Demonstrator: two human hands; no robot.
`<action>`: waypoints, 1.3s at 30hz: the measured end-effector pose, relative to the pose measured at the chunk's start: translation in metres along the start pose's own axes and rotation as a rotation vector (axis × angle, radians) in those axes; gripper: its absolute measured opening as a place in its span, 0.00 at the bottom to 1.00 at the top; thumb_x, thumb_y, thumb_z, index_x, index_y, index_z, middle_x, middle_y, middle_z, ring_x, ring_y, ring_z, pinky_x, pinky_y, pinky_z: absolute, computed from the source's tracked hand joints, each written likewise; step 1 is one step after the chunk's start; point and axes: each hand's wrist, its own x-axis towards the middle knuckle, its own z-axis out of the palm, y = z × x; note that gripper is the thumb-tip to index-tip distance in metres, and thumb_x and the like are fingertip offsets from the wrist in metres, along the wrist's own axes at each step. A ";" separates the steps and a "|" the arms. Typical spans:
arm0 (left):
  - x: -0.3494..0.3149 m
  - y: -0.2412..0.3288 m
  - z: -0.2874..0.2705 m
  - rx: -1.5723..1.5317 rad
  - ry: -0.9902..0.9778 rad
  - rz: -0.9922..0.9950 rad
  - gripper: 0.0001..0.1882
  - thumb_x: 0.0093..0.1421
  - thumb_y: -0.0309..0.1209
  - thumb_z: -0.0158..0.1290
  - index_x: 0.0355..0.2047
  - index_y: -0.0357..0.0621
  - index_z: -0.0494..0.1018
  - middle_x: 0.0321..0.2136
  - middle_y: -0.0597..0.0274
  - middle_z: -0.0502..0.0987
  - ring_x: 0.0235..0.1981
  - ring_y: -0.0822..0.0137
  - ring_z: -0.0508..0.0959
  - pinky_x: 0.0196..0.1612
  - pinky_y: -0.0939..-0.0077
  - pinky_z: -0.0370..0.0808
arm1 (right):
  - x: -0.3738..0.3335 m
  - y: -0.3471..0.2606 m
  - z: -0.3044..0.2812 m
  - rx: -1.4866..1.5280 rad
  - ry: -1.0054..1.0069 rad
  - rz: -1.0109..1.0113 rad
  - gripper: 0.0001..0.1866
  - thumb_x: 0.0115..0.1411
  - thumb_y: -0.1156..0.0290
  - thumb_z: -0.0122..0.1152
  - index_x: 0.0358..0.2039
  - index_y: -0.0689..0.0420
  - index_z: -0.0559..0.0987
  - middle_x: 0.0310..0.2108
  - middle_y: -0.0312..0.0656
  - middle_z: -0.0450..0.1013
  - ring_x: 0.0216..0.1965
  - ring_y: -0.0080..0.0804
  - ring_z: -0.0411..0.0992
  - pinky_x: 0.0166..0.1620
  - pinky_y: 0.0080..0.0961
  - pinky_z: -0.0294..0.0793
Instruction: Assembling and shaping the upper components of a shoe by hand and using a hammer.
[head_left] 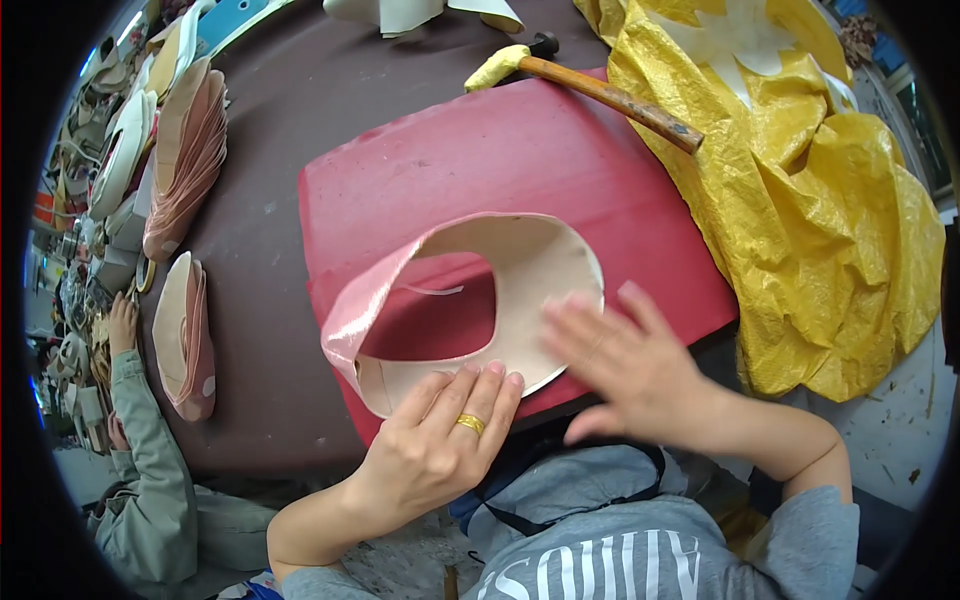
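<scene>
On the red pad (520,160), left hand (440,440) presses flat a pink cutout (520,270); right hand (620,350) blurs, fingers spread.

Right hand (625,365) motion-blurred; covers part of pink shoe upper (520,290); hammer (590,85) head partly wrapped.

**Around your work surface**

You have a wooden-handled hammer (600,92) with a yellow-wrapped head lying at the far edge of the red pad (520,160), its handle reaching toward the crumpled yellow woven plastic sheet (820,230) on your right. On the dark brown tabletop (280,200) to your left you see two stacks of pink-edged cut shoe pieces (185,160), one nearer you (185,340). Beyond them, at the left rim, another person in a grey-green sleeve (145,470) sits beside cluttered piles. Pale cut pieces (420,14) lie at the table's far edge.
</scene>
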 end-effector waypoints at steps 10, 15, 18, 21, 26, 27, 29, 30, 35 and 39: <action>0.058 -0.055 -0.031 0.085 0.093 -0.219 0.20 0.54 0.25 0.53 0.49 0.43 0.75 0.43 0.59 0.79 0.43 0.62 0.78 0.52 0.62 0.69 | 0.040 0.022 -0.004 0.202 0.196 -0.027 0.35 0.64 0.43 0.45 0.61 0.57 0.67 0.68 0.45 0.54 0.70 0.37 0.49 0.70 0.46 0.38; 0.069 -0.096 -0.014 -0.061 -0.412 -0.558 0.19 0.58 0.26 0.48 0.50 0.42 0.75 0.41 0.55 0.78 0.38 0.56 0.78 0.42 0.65 0.73 | 0.047 0.023 0.006 0.183 0.191 0.072 0.28 0.65 0.50 0.47 0.55 0.58 0.70 0.68 0.44 0.54 0.67 0.41 0.54 0.67 0.46 0.45; 0.070 -0.096 0.004 -0.031 -0.311 -0.496 0.19 0.59 0.26 0.47 0.50 0.40 0.75 0.41 0.55 0.77 0.36 0.55 0.77 0.38 0.66 0.73 | 0.058 0.026 -0.014 0.091 0.078 0.077 0.25 0.64 0.52 0.48 0.53 0.58 0.71 0.66 0.44 0.59 0.61 0.41 0.60 0.63 0.46 0.53; 0.076 -0.101 -0.003 -0.058 -0.321 -0.496 0.19 0.59 0.26 0.47 0.50 0.41 0.75 0.42 0.55 0.77 0.36 0.55 0.77 0.38 0.66 0.74 | 0.075 0.028 -0.021 0.044 0.033 0.101 0.24 0.64 0.53 0.48 0.52 0.58 0.72 0.63 0.44 0.62 0.57 0.41 0.62 0.59 0.45 0.57; 0.066 -0.114 -0.020 -0.476 -0.287 -0.627 0.17 0.60 0.29 0.48 0.50 0.45 0.76 0.46 0.58 0.76 0.38 0.59 0.78 0.45 0.66 0.74 | 0.098 0.039 -0.035 0.076 -0.081 0.153 0.23 0.65 0.54 0.48 0.52 0.57 0.72 0.56 0.42 0.70 0.50 0.39 0.66 0.53 0.40 0.62; 0.063 -0.105 -0.018 -0.467 -0.279 -0.621 0.17 0.60 0.29 0.48 0.50 0.45 0.76 0.46 0.58 0.76 0.38 0.59 0.78 0.45 0.66 0.74 | 0.101 0.046 -0.041 0.148 -0.132 0.174 0.22 0.65 0.54 0.48 0.52 0.56 0.72 0.54 0.41 0.71 0.49 0.39 0.66 0.53 0.39 0.63; 0.047 -0.077 -0.018 -0.338 0.353 -0.346 0.14 0.58 0.28 0.52 0.45 0.46 0.79 0.42 0.63 0.78 0.37 0.61 0.77 0.49 0.65 0.72 | 0.106 0.058 -0.050 0.297 -0.222 0.218 0.21 0.66 0.56 0.48 0.52 0.56 0.73 0.50 0.40 0.74 0.49 0.38 0.67 0.53 0.38 0.63; 0.042 -0.057 -0.028 -0.263 0.275 -0.176 0.13 0.56 0.27 0.54 0.42 0.45 0.79 0.41 0.63 0.78 0.35 0.61 0.77 0.50 0.65 0.72 | 0.103 0.071 -0.042 0.329 -0.181 0.143 0.20 0.66 0.57 0.48 0.52 0.56 0.73 0.48 0.40 0.74 0.48 0.37 0.68 0.52 0.36 0.64; -0.008 -0.044 -0.028 -0.458 0.278 -0.295 0.10 0.55 0.24 0.55 0.39 0.44 0.75 0.37 0.62 0.77 0.33 0.66 0.76 0.49 0.70 0.72 | 0.086 0.045 -0.075 0.765 0.579 0.107 0.13 0.64 0.65 0.52 0.46 0.56 0.76 0.44 0.40 0.76 0.42 0.32 0.72 0.49 0.30 0.71; -0.008 -0.037 -0.017 -1.645 0.938 -0.556 0.17 0.59 0.19 0.50 0.49 0.43 0.69 0.38 0.63 0.76 0.37 0.68 0.76 0.49 0.77 0.71 | 0.039 -0.008 -0.086 0.726 0.657 -0.337 0.10 0.55 0.64 0.65 0.35 0.55 0.77 0.39 0.39 0.75 0.41 0.29 0.73 0.56 0.37 0.70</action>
